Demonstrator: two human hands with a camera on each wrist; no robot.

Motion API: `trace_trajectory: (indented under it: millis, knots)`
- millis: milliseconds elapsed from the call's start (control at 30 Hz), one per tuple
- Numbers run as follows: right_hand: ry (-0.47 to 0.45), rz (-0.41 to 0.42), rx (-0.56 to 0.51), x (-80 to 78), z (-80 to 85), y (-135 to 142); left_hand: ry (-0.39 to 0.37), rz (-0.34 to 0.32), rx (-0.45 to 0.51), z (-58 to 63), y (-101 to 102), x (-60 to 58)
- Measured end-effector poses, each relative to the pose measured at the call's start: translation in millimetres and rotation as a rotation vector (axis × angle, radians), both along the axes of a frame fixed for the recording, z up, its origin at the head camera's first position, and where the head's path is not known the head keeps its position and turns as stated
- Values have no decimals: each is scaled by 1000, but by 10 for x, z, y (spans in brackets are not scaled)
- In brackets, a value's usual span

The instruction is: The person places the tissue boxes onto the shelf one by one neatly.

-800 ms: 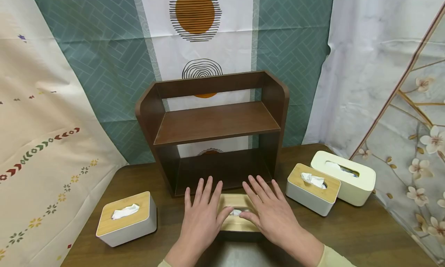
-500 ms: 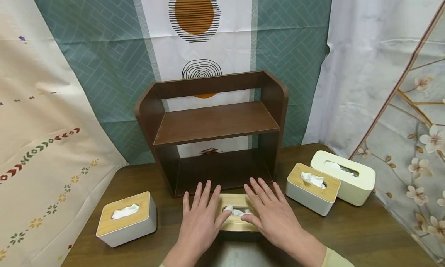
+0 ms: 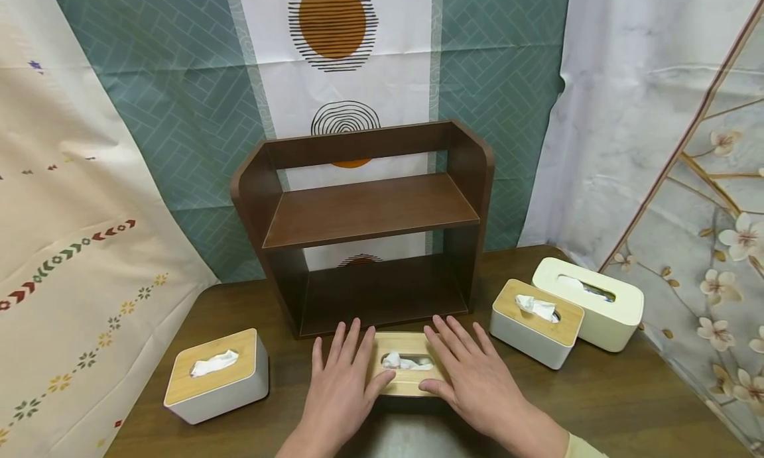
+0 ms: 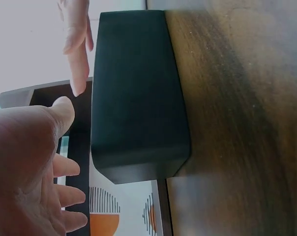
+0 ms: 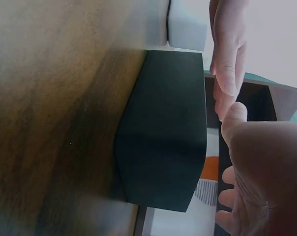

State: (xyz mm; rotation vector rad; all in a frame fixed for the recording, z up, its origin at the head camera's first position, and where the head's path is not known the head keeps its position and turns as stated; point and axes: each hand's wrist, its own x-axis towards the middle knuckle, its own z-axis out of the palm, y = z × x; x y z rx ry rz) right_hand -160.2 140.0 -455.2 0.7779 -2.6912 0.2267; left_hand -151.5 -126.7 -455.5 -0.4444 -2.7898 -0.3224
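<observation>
A tissue box with a light wooden lid and dark sides lies on the table, a white tissue in its slot. My left hand is spread at the lid's left end, palm down and fingers extended. At the right end my right hand lies the same way. Both thumbs point inward over the lid in the head view. In the left wrist view, the dark box stands beside the hand with a gap showing. From the right wrist, the right hand likewise appears apart from the box's top edge.
A brown two-tier shelf stands right behind the box. To the left sits a white tissue box with a wooden lid. A similar box and a cream tissue box stand at the right. Patterned cloths hang behind.
Both hands have come slightly back toward the body, and their thumbs have spread apart, so more of the lid and its tissue shows. The boxes and shelf have not moved.
</observation>
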Motion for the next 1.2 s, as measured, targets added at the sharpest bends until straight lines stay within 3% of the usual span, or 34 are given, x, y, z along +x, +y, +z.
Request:
trace_trajectory:
  millis: [367, 767, 1200]
  knots:
    - [-71, -5, -14, 84, -34, 59, -79, -11, 9, -33, -24, 41]
    - [-76, 14, -3, 152, -102, 132, -145, -32, 38, -89, -45, 77]
    - [-166, -15, -30, 195, -157, 177, -152, -60, 67, -167, -60, 114]
